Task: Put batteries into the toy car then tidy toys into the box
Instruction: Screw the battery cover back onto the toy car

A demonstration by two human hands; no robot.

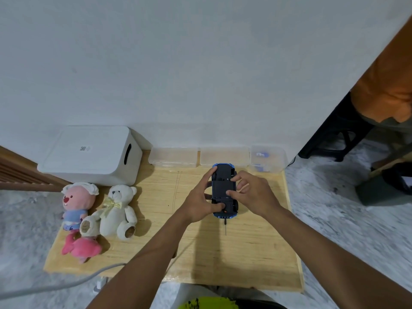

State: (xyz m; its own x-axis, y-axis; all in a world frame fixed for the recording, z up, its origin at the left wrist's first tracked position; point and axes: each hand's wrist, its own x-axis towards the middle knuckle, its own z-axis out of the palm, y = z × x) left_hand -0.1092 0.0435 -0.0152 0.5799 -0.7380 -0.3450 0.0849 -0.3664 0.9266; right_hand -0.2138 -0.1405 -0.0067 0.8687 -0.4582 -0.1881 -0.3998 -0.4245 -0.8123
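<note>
From the head camera, the blue toy car lay upside down, dark underside up, above the middle of the wooden desk. The left hand gripped its left flank, fingers clamped on the car, thumb pressing near the rear. The right hand held the right flank, fingertips resting on the underside. A thin screwdriver tip poked out at six o'clock of the car. At ten o'clock stood the white box, lid on; at nine o'clock lay a white teddy bear, a pink plush and a pink plush fish.
</note>
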